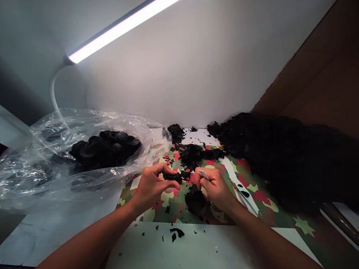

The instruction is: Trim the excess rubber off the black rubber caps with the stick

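Left hand (153, 183): thumb and fingers pinched on a ribbed black part (172, 177), held over the patterned sheet (148, 215). Right hand (214, 183): fingers curled tight round a slim pale tool (203, 173), type unclear, also over the sheet; hands apart. Black scrap piece (195, 200): on the sheet. Metal tool (244, 200): sheet's right half. Loose shavings (177, 232): in front of the sheet, on the white counter (146, 246). Clear bag (22, 186) with round black parts (105, 149): left of the sheet. Dark heap (294, 164): the sheet's right side. Lit lamp (123, 33): above, behind the sheet.
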{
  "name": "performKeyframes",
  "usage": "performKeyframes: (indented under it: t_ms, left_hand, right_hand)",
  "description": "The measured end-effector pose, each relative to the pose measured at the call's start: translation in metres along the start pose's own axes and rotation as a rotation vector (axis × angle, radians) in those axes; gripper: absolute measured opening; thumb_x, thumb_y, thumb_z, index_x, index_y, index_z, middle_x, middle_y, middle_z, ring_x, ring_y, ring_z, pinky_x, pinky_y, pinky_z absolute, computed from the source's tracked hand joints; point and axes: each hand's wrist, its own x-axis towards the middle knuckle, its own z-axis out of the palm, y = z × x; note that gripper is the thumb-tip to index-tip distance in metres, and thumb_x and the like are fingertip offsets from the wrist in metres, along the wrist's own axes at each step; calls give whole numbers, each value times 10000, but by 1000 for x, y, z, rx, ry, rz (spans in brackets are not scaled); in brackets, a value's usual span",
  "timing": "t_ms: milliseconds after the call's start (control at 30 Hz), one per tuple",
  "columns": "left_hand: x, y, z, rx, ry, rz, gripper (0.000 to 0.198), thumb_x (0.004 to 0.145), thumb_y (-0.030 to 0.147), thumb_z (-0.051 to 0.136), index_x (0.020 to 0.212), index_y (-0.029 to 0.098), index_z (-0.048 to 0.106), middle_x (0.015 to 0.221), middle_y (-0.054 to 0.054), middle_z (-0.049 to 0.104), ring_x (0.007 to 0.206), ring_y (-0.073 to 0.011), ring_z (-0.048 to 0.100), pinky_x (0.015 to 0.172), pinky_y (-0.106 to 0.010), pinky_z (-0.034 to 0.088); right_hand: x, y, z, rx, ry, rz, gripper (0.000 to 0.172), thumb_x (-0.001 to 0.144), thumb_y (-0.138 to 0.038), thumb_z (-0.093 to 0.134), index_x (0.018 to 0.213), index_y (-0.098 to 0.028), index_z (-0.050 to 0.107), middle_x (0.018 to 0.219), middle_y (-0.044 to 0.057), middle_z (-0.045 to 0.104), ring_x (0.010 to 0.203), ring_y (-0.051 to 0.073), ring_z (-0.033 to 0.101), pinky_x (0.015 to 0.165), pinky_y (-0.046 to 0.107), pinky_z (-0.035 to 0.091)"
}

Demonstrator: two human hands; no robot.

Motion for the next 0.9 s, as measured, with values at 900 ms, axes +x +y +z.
performKeyframes:
  t_ms: [900]
  left_hand:
    - [-2, -4, 11, -490, -55, -125, 343, 479, 126, 959, 752, 172, 756, 775, -12, 737, 720, -156, 655, 620, -235, 542]
  right_hand:
    - [-9, -18, 20, 701, 33, 411, 317, 805, -469, 786, 725, -171, 711, 571, -50, 436, 546, 88, 343, 521, 262, 216]
